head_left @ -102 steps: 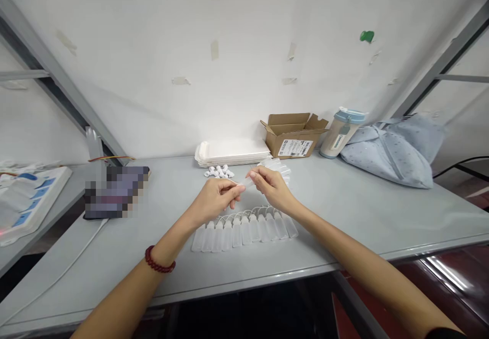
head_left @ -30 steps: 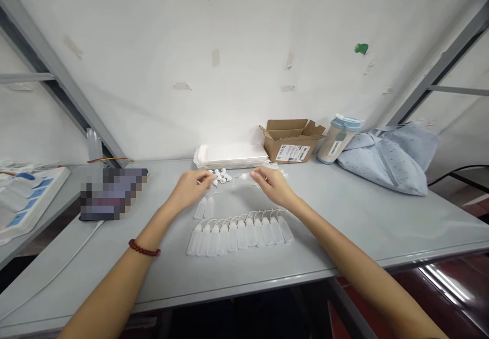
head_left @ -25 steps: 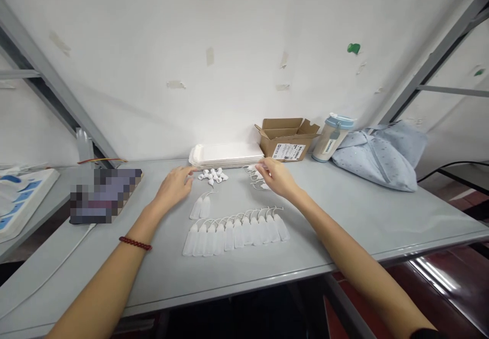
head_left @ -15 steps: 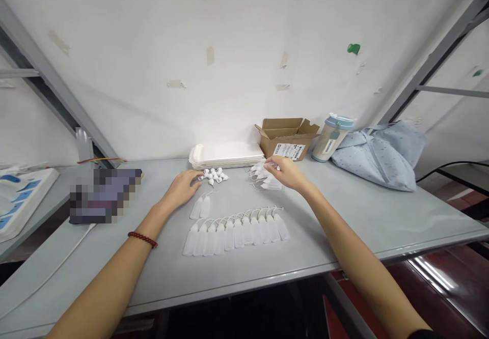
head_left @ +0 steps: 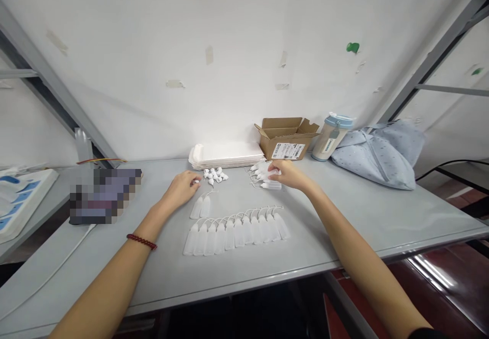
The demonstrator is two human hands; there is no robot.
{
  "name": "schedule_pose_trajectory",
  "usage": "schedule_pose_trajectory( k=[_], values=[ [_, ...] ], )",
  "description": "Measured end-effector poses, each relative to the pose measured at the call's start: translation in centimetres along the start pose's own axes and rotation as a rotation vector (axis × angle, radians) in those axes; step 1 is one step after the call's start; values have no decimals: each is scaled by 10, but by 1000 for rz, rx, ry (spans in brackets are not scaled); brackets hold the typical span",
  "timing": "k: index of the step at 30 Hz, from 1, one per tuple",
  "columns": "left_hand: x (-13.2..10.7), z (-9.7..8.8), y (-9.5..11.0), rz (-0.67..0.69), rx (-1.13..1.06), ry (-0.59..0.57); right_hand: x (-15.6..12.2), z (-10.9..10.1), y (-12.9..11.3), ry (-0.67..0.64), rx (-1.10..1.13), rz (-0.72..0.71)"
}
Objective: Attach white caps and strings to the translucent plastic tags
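My left hand (head_left: 184, 188) is closed in a pinch, with a bit of a small white cap (head_left: 196, 181) showing at the fingertips. Right beside it lies a heap of white caps (head_left: 215, 176). Over a pile of translucent squeeze bottles (head_left: 261, 171), my right hand (head_left: 290, 174) has its thumb and fingers closed on one bottle, mostly hidden by the fingers. Two bottles with thin tubes (head_left: 201, 207) lie just in front of the caps. Nearer the table edge, several more such bottles are laid in a row (head_left: 237, 232), their tubes curving at the top.
Behind the caps lies a stack of white trays (head_left: 229, 156). An open cardboard box (head_left: 288, 143), a tumbler (head_left: 331, 138) and a light blue cloth bag (head_left: 376, 158) stand along the wall. A blurred phone-like object (head_left: 109, 196) with a white cable (head_left: 49, 273) is at left.
My left hand has drawn slightly left from the cap heap, with a cap at its fingertips. My right hand has dipped a little lower over the bottle pile.
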State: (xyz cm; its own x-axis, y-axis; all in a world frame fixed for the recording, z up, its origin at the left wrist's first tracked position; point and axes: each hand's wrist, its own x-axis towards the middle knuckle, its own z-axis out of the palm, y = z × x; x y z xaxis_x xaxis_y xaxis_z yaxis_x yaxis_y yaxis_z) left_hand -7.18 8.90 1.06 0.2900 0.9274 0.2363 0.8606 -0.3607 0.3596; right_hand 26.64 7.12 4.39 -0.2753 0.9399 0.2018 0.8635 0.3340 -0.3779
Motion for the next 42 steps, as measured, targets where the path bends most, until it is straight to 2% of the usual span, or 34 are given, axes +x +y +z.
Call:
schedule_pose_trajectory(
  k=[4, 7, 9, 12, 14, 17, 21, 23, 26, 32, 38, 42],
  values=[
    [-1, -2, 1, -21, -12, 15, 1, 2, 5, 6, -8, -21],
    [-3, -8, 7, -58, -36, 43, 1, 6, 1, 68, -29, -72],
    [-5, -15, 16, -123, -144, 70, 0, 10, -8, 134, -31, -116],
    [-10, -29, 35, -280, -505, 94, -3, 18, -26, 176, 8, -223],
    [-15, -40, 47, -304, -564, 51, -6, 22, -38, 175, 41, -305],
    [-23, -52, 57, -266, -479, -82, -10, 27, -49, 176, 81, -363],
    [-29, -58, 58, -248, -337, -288, -14, 31, -55, 133, 98, -403],
    [-30, -57, 58, -265, -371, -405, -16, 33, -58, 115, 100, -417],
    [-29, -56, 61, -307, -436, -486, -19, 36, -63, 90, 112, -432],
    [-29, -56, 66, -398, -499, -493, -20, 39, -66, 85, 153, -443],
    [-30, -56, 68, -445, -345, -427, -20, 39, -68, 87, 160, -439],
    [-30, -58, 69, -455, -318, -405, -22, 39, -70, 81, 152, -452]
  ],
)
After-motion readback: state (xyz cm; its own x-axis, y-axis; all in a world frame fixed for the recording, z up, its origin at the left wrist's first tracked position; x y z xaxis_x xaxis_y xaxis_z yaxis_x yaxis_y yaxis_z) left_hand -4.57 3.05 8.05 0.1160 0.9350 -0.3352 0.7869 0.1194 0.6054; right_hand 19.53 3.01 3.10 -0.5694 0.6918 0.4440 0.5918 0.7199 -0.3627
